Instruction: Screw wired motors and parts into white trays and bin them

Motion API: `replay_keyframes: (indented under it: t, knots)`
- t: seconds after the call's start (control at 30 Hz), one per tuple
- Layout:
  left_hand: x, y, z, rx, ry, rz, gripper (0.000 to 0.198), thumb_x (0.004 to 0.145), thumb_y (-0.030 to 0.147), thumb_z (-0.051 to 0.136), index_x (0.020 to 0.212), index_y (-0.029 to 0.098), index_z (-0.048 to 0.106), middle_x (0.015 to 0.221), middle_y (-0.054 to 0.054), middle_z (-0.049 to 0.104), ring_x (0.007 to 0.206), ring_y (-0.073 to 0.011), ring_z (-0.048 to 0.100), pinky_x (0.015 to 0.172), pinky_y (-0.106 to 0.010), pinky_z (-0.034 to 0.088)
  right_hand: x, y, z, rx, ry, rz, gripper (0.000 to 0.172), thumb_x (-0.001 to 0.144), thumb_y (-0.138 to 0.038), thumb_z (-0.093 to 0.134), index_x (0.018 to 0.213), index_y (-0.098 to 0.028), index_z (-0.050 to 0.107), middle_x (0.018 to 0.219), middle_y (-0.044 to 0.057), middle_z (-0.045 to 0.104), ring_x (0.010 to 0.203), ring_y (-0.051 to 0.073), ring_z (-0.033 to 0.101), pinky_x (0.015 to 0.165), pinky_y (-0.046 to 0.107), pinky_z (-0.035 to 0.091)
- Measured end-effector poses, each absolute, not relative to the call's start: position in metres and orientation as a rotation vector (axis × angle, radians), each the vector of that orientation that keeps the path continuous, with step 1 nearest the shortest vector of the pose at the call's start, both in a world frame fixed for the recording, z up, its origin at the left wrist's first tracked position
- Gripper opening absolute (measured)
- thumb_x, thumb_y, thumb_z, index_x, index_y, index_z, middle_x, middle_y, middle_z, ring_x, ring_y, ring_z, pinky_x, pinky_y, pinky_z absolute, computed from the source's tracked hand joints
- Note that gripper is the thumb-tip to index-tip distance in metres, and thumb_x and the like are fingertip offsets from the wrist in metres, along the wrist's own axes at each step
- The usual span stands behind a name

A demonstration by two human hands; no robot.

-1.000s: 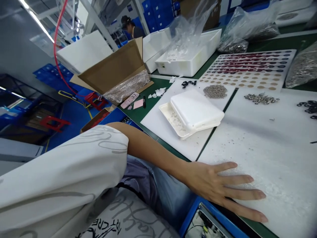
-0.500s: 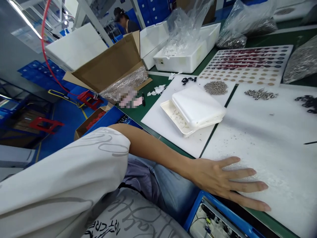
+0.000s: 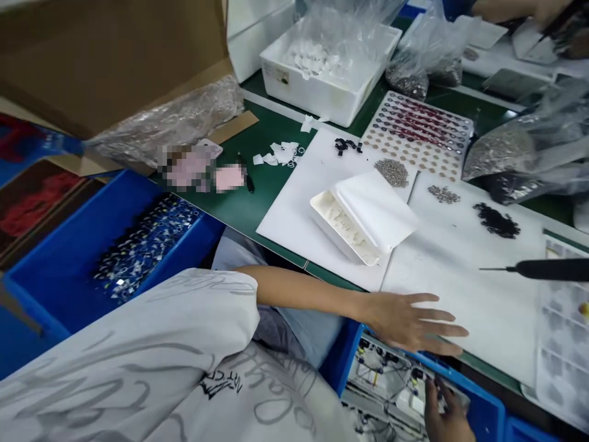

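My left hand [image 3: 416, 322] lies with its fingers spread at the front edge of a white board [image 3: 464, 264], holding nothing. Lower right, my right hand [image 3: 446, 411] reaches into a blue bin [image 3: 494, 408] of white parts with wires. Its fingers are bent against a pale part there; whether they grip it is unclear. Beyond my left hand, a white tray [image 3: 345, 224] of small white pieces is partly covered by a white lid [image 3: 377, 209]. A black screwdriver [image 3: 552, 269] with a thin tip points left over the board.
Small piles of metal rings [image 3: 392, 172] and black pieces [image 3: 497, 221] sit on the boards. At the left are a blue bin [image 3: 46, 294] of small parts and an open cardboard box [image 3: 115, 61]. Another person's hand [image 3: 547, 9] is at the top right.
The view has swung right and down. My right hand has come into view over the blue bin, and more of the screwdriver shows. My left hand stays spread at the board's edge.
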State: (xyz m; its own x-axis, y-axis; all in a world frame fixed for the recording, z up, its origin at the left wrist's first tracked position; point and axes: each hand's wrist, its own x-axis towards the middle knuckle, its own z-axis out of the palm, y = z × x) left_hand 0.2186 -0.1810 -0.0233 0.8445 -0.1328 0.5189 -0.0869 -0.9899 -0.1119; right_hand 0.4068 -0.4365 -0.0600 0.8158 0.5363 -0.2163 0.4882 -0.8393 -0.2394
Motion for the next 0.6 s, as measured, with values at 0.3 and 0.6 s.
replay_keyframes:
  t: [0.3,0.6]
  knots:
    - [0.063,-0.181,-0.010,-3.157,-0.119,-1.805,0.033,0.096,0.020,0.055,0.129,0.020,0.061,0.118,-0.009,0.073,0.113,-0.0200,0.068,0.100,-0.036,0.058,0.256,-0.235,0.081,-2.094,-1.731,-0.164,0.066,0.100,-0.061,0.055,0.152,-0.020,0.053,0.157,0.013,0.048,0.146,0.028,0.051,0.121,0.045,0.048]
    - [-0.070,-0.144,-0.006,-3.103,-1.038,-1.954,0.030,0.095,0.004,0.053,0.116,0.021,0.066,0.095,-0.006,0.076,0.085,-0.0198,0.073,0.076,-0.036,0.060,0.290,-0.053,0.102,-2.461,-2.364,0.622,0.141,0.072,-0.088,0.069,0.172,-0.017,-0.001,0.172,0.020,0.012,0.160,0.043,0.022,0.131,0.061,0.032]
